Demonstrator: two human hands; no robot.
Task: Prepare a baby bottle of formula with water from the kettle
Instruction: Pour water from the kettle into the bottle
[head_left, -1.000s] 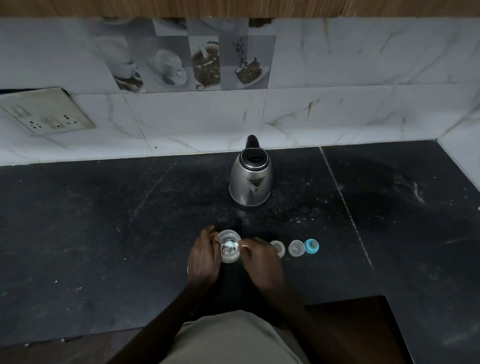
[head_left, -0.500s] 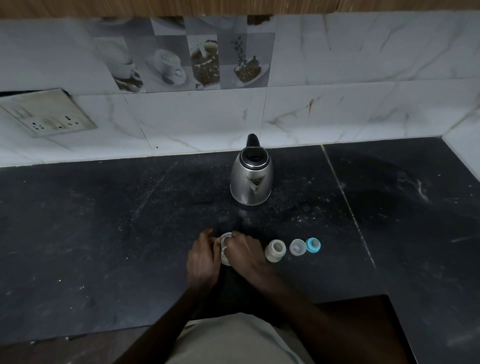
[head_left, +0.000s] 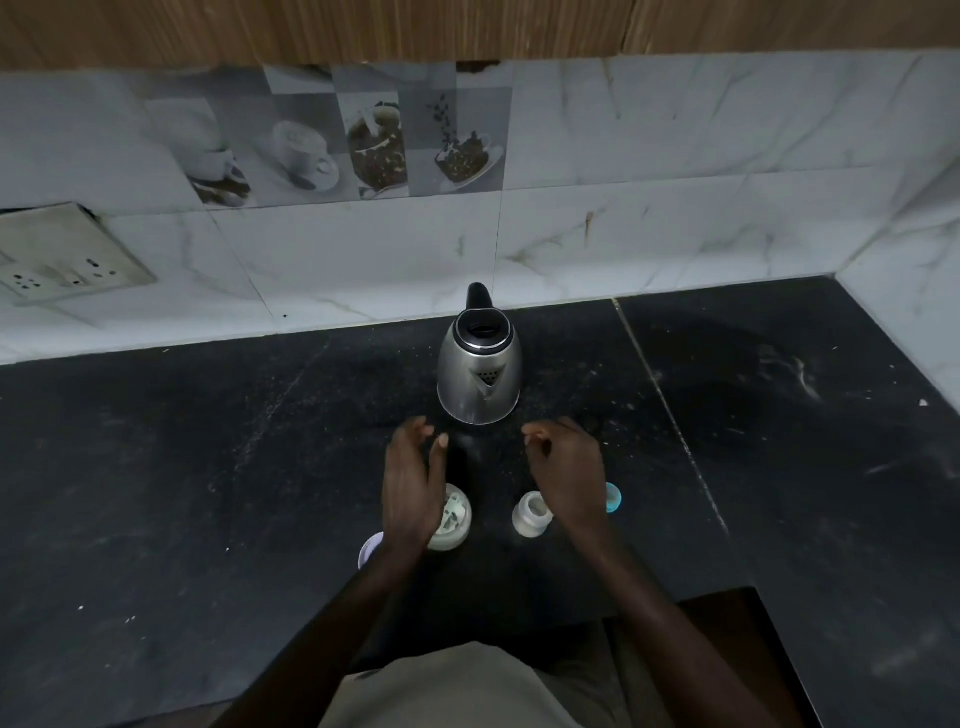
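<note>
A steel kettle (head_left: 479, 373) with a black handle stands on the black counter (head_left: 208, 467), its spout facing me. In front of it my left hand (head_left: 413, 483) and my right hand (head_left: 566, 470) hover empty, fingers apart, on either side of the gap below the kettle. A small formula container (head_left: 453, 519) stands under my left hand, partly hidden by it. The open baby bottle (head_left: 531, 514) stands just left of my right wrist. A teal bottle cap (head_left: 614, 498) peeks out to the right of that wrist. A pale lid (head_left: 370, 550) lies by my left wrist.
A marble tiled wall (head_left: 675, 182) runs behind the kettle and turns a corner at the right. A wall socket plate (head_left: 62, 260) sits at the left. The counter's front edge steps back at the lower right beside dark wood (head_left: 737, 649).
Both hands let go of the formula container and moved forward towards the kettle, spreading apart. The container now stands alone, and a lid lies to its left.
</note>
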